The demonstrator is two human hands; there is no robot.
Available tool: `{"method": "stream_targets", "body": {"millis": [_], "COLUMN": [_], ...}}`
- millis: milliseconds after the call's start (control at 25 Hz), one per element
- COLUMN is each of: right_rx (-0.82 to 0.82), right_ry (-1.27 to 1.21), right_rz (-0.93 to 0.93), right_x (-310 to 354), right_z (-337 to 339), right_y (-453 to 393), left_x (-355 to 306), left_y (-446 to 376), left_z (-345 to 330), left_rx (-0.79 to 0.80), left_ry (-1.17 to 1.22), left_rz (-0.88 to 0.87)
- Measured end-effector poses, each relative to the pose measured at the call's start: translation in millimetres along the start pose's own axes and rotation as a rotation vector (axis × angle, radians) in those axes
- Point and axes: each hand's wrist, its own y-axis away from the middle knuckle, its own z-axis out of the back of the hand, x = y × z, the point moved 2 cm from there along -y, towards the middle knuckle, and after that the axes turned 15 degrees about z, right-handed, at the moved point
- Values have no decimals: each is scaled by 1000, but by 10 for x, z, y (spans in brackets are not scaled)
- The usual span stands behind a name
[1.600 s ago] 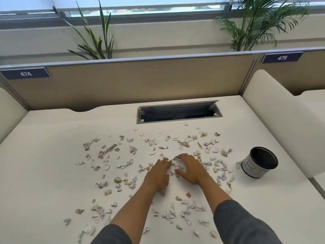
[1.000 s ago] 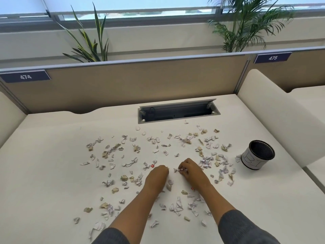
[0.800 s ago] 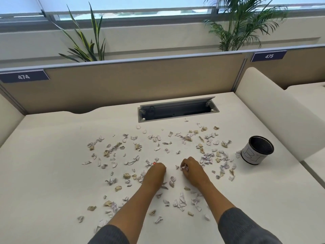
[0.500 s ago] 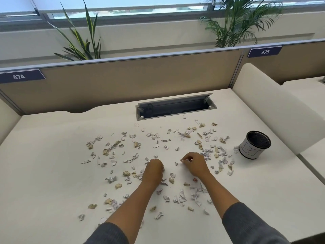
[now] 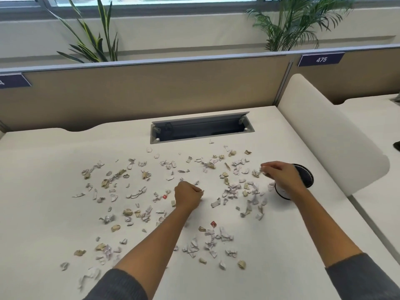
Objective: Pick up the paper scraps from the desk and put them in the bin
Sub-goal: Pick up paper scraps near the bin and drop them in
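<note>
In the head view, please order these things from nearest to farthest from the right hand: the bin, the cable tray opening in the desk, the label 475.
1. The bin, directly behind the right hand and partly hidden by it.
2. The cable tray opening, farther back and to the left.
3. The label 475, up on the partition.

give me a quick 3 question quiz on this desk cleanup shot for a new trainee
1. True or false: the small round bin with a black rim and white wall lies tipped on its side.
2. Which of the hands is nearer the bin? A) left hand B) right hand
3. Fill in: the open grey cable tray is sunk into the white desk on the ____ side of the torn paper scraps.

Key
1. False; it stands upright.
2. B; it holds scraps just left of the rim, while the left hand grips scraps at mid desk.
3. Far.
</note>
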Motion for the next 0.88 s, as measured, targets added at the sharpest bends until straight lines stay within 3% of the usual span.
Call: {"method": "stream_targets", "body": {"millis": [160,320,560,880], "right_rx": [-81,18,36,10], "right_ry": [329,493,326,97], "right_rz": [21,-60,-127,-4], "right_x": [-84,-252,-317,-167], "right_z": [620,841,1028,1273], "right_y": [-217,-357,-421,-451], "left_x": [-369,-853,-1553,-1977], "left_y": [133,341,707,842], "left_z": [-331,-712,-1382,-1866], "left_rx": [94,224,408,434], "left_ry": [-1,12,33,-41], "left_rz": [40,11,-46,-59]}}
